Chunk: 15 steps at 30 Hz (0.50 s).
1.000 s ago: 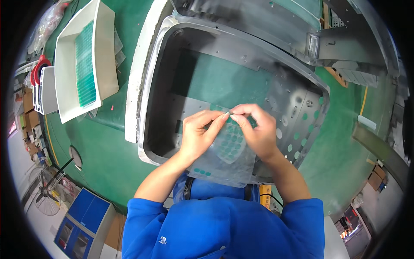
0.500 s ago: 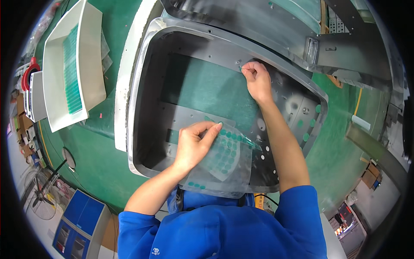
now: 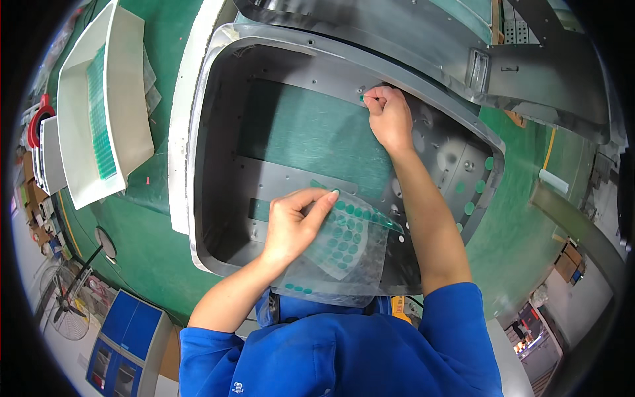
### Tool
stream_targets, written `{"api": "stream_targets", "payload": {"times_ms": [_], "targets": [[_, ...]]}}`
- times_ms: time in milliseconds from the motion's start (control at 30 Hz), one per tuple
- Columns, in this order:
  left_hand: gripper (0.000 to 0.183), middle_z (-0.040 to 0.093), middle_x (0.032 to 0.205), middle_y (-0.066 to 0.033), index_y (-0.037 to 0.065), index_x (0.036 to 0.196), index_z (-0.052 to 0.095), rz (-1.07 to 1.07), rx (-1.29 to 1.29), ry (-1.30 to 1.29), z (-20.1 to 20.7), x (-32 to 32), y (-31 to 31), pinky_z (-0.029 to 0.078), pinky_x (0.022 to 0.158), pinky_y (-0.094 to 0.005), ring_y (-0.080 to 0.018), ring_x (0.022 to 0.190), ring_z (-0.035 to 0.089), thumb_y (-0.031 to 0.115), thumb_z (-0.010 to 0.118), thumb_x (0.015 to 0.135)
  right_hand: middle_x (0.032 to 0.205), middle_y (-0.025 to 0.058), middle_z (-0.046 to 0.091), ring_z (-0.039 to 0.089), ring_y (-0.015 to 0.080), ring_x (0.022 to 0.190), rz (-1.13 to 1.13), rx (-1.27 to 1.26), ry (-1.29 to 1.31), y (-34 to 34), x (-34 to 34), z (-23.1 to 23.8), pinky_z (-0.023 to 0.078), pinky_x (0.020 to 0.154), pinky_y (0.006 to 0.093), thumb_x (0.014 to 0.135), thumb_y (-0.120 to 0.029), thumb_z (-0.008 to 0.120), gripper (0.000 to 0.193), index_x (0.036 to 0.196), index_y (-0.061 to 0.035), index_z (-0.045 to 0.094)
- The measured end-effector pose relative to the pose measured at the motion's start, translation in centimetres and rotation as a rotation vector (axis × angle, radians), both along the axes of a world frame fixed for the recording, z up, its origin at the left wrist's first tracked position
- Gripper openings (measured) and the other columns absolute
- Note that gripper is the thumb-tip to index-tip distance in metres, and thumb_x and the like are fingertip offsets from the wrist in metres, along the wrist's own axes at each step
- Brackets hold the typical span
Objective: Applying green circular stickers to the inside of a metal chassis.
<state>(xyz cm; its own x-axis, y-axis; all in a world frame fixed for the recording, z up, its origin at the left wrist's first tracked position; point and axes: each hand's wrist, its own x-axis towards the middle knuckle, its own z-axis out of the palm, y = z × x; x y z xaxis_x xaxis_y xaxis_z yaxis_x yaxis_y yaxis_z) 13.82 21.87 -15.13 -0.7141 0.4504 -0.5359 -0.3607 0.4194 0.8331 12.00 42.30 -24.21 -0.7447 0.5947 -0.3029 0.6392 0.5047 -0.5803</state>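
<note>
Blue shirt (image 3: pixel 284 360) bears white print (image 3: pixel 238 388); left grip (image 3: pixel 289 225) pinches sheet (image 3: pixel 372 258), right grip (image 3: pixel 391 122) green dot (image 3: pixel 362 98).

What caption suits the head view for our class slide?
Left hand holds a translucent sheet of green dots; right hand pinches one green dot over a grey housing.

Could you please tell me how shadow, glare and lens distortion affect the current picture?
In the head view, the corners fall to black and the white bin looks bowed; in the same view, the left inner wall of the grey metal housing is dark with shadow; also there, the clear sheet has a pale, hazy sheen, while the left hand and right hand look reasonably sharp.
</note>
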Motion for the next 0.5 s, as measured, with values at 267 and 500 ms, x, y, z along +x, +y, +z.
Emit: {"api": "stream_targets", "payload": {"times_ms": [267, 500], "targets": [[0.016, 0.06, 0.061, -0.0045, 0.0, 0.079, 0.065, 0.027, 0.01, 0.001, -0.35, 0.16, -0.07, 0.039, 0.05, -0.0211, -0.0059, 0.054, 0.049, 0.015, 0.063, 0.08, 0.09, 0.0078, 0.056, 0.055, 0.025, 0.083, 0.004, 0.034, 0.003, -0.15, -0.11, -0.26, 0.044, 0.071, 0.0362, 0.078, -0.016, 0.058, 0.008, 0.082, -0.009, 0.059], [0.016, 0.059, 0.06, -0.0035, -0.001, 0.08, 0.065, 0.026, -0.001, -0.003, -0.35, 0.0, -0.11, 0.039, 0.049, -0.0205, -0.0048, 0.054, 0.048, 0.016, 0.063, 0.08, 0.087, 0.0063, 0.057, 0.056, 0.0247, 0.079, -0.011, 0.086, 0.07, -0.59, 0.12, -0.44, 0.045, 0.068, 0.0358, 0.076, -0.015, 0.06, 0.008, 0.081, -0.0096, 0.059]]}}
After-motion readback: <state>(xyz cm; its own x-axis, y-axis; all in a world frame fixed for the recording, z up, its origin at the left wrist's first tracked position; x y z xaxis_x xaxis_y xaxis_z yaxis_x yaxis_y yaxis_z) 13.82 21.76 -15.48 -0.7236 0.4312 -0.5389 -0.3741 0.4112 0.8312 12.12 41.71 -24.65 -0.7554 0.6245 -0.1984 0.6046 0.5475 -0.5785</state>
